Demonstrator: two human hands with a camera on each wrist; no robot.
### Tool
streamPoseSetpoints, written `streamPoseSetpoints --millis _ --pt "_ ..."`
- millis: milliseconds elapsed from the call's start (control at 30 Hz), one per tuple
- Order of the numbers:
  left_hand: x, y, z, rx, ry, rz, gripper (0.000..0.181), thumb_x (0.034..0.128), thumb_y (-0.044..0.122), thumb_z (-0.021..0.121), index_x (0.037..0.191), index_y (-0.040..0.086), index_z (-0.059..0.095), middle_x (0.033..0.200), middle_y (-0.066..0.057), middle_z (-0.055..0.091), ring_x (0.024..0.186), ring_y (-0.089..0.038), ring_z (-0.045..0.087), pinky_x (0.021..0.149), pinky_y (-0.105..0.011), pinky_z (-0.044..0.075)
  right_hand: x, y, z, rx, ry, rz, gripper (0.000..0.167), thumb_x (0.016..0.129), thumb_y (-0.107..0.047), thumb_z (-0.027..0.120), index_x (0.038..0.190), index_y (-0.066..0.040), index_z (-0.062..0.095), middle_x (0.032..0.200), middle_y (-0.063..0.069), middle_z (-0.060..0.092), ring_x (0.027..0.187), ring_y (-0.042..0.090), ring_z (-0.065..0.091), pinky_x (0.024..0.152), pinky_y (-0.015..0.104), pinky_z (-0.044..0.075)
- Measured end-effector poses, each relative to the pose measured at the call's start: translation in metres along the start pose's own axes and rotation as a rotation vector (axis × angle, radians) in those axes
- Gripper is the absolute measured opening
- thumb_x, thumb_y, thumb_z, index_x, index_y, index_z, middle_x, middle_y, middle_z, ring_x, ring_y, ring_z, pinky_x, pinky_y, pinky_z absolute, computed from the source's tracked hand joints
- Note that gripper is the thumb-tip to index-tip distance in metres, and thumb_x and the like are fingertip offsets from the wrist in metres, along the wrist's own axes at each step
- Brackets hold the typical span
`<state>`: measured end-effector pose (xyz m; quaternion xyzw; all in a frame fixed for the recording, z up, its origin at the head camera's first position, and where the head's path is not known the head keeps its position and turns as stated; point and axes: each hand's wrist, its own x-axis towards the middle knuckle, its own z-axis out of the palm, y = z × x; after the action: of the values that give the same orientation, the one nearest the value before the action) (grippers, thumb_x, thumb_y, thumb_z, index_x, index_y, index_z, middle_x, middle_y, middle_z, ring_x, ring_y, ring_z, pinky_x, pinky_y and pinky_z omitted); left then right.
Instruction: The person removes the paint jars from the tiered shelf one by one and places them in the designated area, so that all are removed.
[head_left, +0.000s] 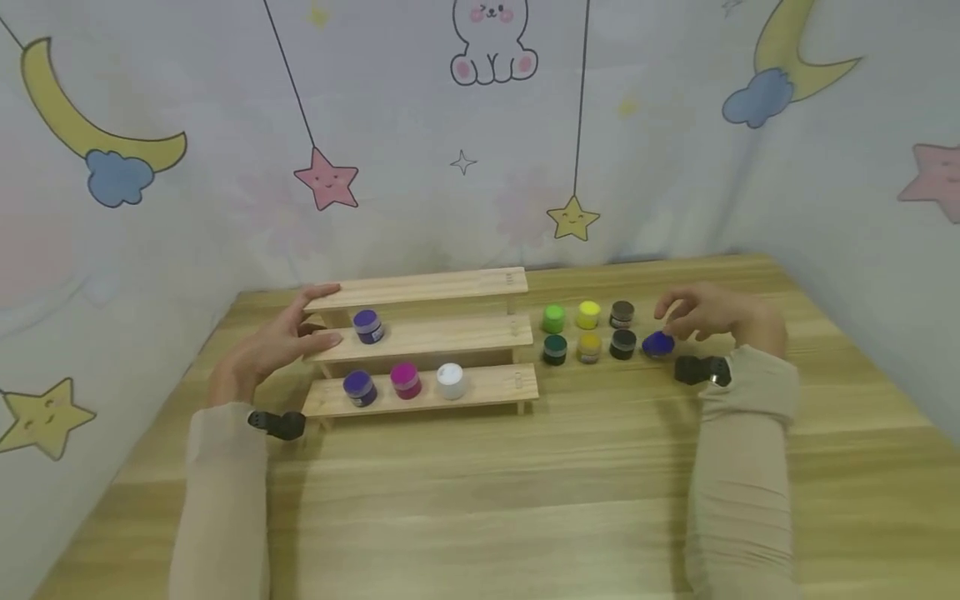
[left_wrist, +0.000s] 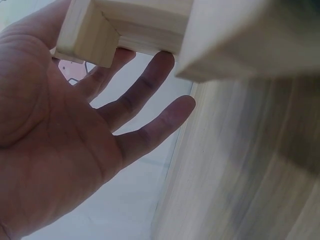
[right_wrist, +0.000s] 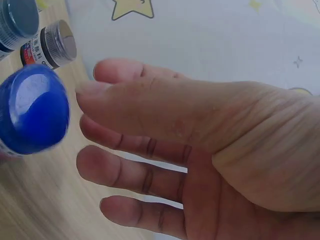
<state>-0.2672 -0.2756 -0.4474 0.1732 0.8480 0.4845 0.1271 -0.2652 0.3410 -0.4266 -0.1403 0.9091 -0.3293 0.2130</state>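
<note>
My left hand (head_left: 273,340) is at the left end of a three-tier wooden shelf (head_left: 420,337), touching its top and middle tiers. In the left wrist view, the fingers (left_wrist: 150,132) stretch nearly straight beside the shelf end (left_wrist: 85,37); the shelf hides the thumb. My right hand (head_left: 705,312) hovers by a blue paint jar (head_left: 658,344) at the right of the other jars. In the right wrist view, this jar (right_wrist: 35,110) looks tilted and blurred, with a gap to the thumb (right_wrist: 92,97). Its fingers are loosely bent and hold nothing.
A purple jar (head_left: 367,327) stands on the middle tier. Another purple jar (head_left: 360,388), a magenta jar (head_left: 405,381) and a white jar (head_left: 451,382) stand on the bottom tier. Several jars, including a yellow jar (head_left: 588,315), stand in two rows on the table (head_left: 480,500). A printed curtain (head_left: 420,225) hangs behind.
</note>
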Motion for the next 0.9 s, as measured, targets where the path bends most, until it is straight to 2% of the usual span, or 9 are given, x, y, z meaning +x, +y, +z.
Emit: streamPoseSetpoints --millis 200,367,567,800,900 --pt "-0.0053 -0.0030 -0.0013 0.005 0.011 0.004 0.080 0.0998 0.022 0.064 0.160 0.034 0.012 0.162 -0.014 0.011 0.135 -0.047 0.037 0.106 -0.069 0.027 0.0090 -0.0009 0.0033 0.004 -0.030 -0.002 0.033 0.097 -0.004 0.058 0.129 0.002 0.052 0.118 0.023 0.064 0.108 0.035 0.061 0.089 0.051 0.052" --pt "-0.0031 -0.0016 0.0007 -0.009 0.005 0.018 0.079 0.0996 0.022 0.065 0.159 0.034 0.014 0.158 -0.016 0.020 0.133 -0.046 0.041 0.106 -0.065 0.030 0.0097 0.0011 0.0051 0.021 -0.060 0.035 0.033 0.097 -0.004 0.057 0.129 0.001 0.052 0.113 0.016 0.065 0.101 0.029 0.061 0.088 0.048 0.053" --pt "-0.0036 -0.0007 0.0020 -0.002 0.026 -0.006 0.076 0.0992 0.025 0.065 0.157 0.038 0.018 0.157 -0.014 0.026 0.131 -0.041 0.044 0.106 -0.061 0.033 0.0073 0.0011 0.0046 0.002 -0.083 0.054 0.035 0.098 -0.006 0.057 0.132 0.000 0.052 0.118 0.019 0.062 0.104 0.028 0.060 0.088 0.047 0.054" --pt "-0.0019 0.0013 0.0014 0.007 0.032 -0.022 0.078 0.0975 0.030 0.068 0.157 0.038 0.018 0.161 -0.015 0.016 0.134 -0.045 0.041 0.107 -0.068 0.029 0.0077 0.0004 0.0048 0.004 -0.070 0.052 0.032 0.099 -0.005 0.053 0.131 0.001 0.051 0.125 0.023 0.059 0.107 0.031 0.059 0.089 0.051 0.053" --pt "-0.0028 0.0000 0.0017 0.001 0.034 -0.028 0.079 0.0971 0.030 0.068 0.158 0.036 0.018 0.163 -0.015 0.012 0.136 -0.046 0.039 0.106 -0.071 0.027 0.0096 -0.0019 0.0051 -0.010 -0.077 0.060 0.032 0.099 -0.006 0.052 0.131 0.000 0.051 0.122 0.022 0.060 0.106 0.031 0.059 0.090 0.053 0.052"
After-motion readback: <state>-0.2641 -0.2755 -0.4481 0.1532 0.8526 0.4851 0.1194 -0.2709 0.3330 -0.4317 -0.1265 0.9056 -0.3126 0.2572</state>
